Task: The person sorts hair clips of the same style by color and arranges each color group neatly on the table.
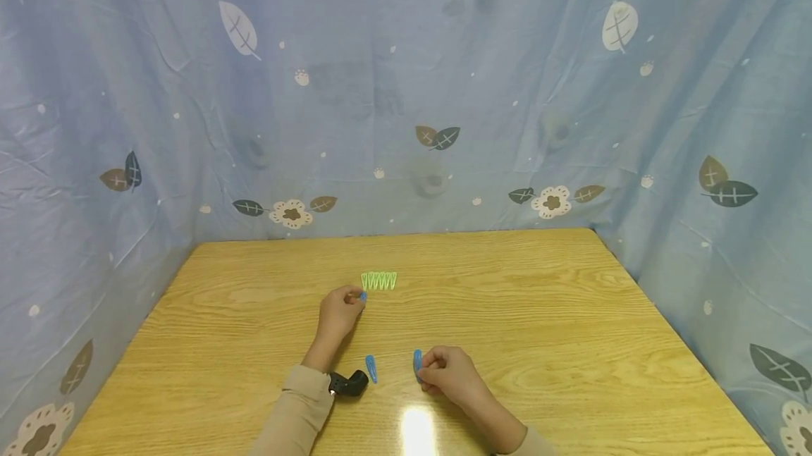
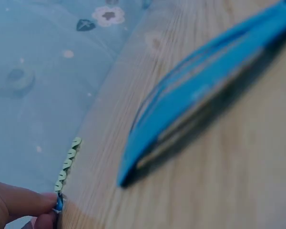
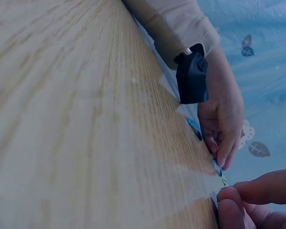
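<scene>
My left hand (image 1: 339,311) pinches a blue snap hair clip (image 1: 363,297) between thumb and fingertips, right below the left end of a row of green hair clips (image 1: 378,280). In the left wrist view this blue clip (image 2: 59,202) lines up with the green row, partly covered by the fingers. Nearer the front, my right hand (image 1: 452,373) holds another blue clip (image 1: 417,359) by its side, thumb and fingers closed on it. Between the two forearms a third blue clip (image 1: 371,368) lies on the table; it looms large in the left wrist view.
The wood-grain table (image 1: 539,315) is bordered by a blue patterned curtain (image 1: 380,89) at the back and both sides. A black wrist camera (image 1: 349,383) juts from the left sleeve, close to the loose blue clip.
</scene>
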A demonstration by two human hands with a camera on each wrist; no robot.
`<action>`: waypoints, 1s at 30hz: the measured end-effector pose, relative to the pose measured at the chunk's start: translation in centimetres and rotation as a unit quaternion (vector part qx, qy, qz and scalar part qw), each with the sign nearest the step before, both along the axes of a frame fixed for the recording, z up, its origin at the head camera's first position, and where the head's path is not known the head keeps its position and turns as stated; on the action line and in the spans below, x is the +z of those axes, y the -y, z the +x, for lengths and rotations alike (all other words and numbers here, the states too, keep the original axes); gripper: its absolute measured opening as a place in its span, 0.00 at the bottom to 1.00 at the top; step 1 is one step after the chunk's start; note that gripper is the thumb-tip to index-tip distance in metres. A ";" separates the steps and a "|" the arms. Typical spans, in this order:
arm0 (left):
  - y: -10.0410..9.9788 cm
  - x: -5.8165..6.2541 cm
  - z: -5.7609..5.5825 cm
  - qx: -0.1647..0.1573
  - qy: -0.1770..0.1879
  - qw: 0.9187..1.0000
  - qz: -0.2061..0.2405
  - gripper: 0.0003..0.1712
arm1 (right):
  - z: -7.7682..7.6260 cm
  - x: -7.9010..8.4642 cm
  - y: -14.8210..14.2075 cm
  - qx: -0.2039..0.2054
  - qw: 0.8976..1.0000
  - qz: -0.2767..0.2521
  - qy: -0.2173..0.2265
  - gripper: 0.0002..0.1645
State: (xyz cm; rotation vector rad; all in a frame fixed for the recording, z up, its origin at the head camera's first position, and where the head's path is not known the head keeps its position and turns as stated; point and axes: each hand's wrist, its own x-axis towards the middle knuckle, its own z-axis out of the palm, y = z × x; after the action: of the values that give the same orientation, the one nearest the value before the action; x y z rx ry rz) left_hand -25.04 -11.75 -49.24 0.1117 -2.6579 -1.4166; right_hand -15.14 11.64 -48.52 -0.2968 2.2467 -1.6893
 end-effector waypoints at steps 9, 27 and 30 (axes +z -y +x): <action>1.0 -0.7 0.2 -0.034 0.012 0.999 0.020 0.15 | 0.1 0.1 -0.1 0.004 1.000 -0.001 0.004 0.08; 1.1 -0.3 -0.6 -0.033 0.034 0.999 0.007 0.14 | -0.5 -0.1 -0.5 0.002 0.999 -0.041 0.032 0.11; 1.1 -0.2 -0.5 -0.035 0.032 0.999 0.010 0.13 | -0.6 -0.2 -0.6 0.006 0.997 -0.059 0.046 0.13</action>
State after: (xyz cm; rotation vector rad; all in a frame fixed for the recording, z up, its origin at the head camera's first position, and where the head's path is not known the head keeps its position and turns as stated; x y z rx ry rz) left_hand -25.54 -12.87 -49.46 0.0680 -2.7255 -1.4856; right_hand -15.73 12.27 -48.72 -0.2543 2.0805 -1.7945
